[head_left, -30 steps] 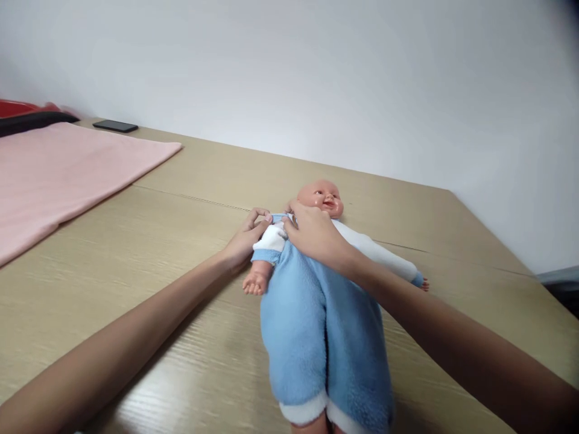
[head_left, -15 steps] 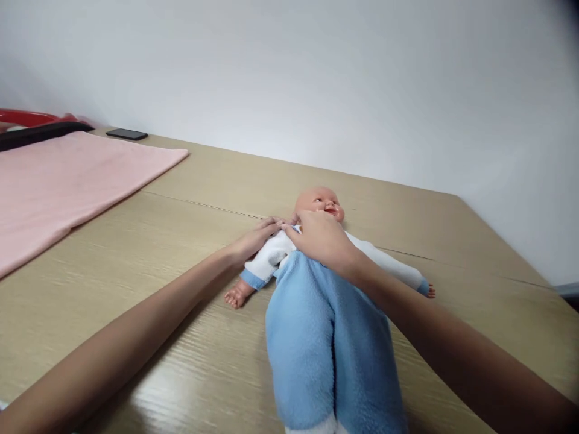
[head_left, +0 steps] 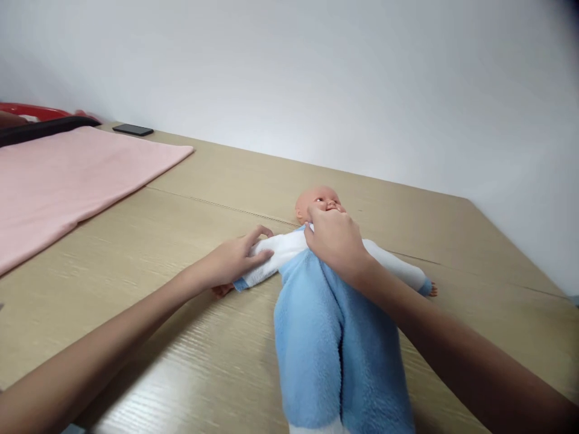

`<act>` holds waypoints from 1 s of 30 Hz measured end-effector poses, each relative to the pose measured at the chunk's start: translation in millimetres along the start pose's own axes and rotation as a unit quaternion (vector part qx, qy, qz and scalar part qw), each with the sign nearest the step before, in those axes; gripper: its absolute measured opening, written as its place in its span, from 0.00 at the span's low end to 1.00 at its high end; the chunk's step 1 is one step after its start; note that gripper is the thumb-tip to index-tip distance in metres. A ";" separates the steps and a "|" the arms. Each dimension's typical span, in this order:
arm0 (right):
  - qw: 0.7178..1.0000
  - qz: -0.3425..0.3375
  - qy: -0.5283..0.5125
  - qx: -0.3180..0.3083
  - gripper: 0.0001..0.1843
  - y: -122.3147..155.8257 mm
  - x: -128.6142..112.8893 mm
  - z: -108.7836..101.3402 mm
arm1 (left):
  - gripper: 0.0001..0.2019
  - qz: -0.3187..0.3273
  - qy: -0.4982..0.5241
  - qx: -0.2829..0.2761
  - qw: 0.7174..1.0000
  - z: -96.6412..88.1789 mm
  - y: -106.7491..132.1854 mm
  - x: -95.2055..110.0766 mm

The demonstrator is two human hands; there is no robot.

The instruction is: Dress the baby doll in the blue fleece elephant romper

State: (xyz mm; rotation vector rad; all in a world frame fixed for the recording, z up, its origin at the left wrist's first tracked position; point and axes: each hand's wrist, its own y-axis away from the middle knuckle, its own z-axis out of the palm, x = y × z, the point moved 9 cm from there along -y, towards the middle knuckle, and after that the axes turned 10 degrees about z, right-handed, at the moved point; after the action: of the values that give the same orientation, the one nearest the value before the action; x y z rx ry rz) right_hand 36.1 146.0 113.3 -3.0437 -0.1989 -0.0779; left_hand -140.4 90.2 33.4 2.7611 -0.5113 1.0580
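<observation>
Doll: Because it lies on its back on the table, head away from me and legs towards me, I can get at its chest and arms from above.
Sleeve on my left: My left hand straddles it, thumb along the near side, forefinger bent at the far side — the two apart, with the white cloth between them. How firmly they press, I cannot tell. I judge that this placing keeps the doll's arm out from its side.
Neck: My right hand sits over the throat and upper chest and covers the chin, probably to steady the body. Its fingertips are hidden, so I cannot tell whether they pinch the collar or only rest there.
Sleeve on my right: It stretches out over the table, clear of both my hands.
Forearms: The left one comes in low from the bottom left corner, wrist nearly straight. The right one slants in over the blue trousers, back of the hand facing up.
Pink cloth: It lies flat, well apart from the doll — with a phone just beyond its far edge.
</observation>
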 end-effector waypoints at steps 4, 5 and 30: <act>0.999 -0.003 -0.047 -0.016 0.16 -1.2 10.6 0.2 | 0.22 0.017 -0.060 0.022 0.998 -4.1 -13.8 -1.5; 0.997 -0.007 -0.071 -0.027 0.15 -1.5 15.0 0.3 | 0.22 0.023 -0.072 0.030 0.997 -4.8 -17.4 -1.5; 0.950 -0.114 -0.209 0.200 0.32 105.9 235.6 67.6 | 0.12 0.390 -0.103 0.056 0.913 34.6 -76.0 188.7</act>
State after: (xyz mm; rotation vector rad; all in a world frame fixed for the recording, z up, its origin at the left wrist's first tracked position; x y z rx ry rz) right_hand 286.4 77.9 50.3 -2.5810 -0.5230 0.5289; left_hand 39.7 102.9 133.3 2.8118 -1.7333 0.9120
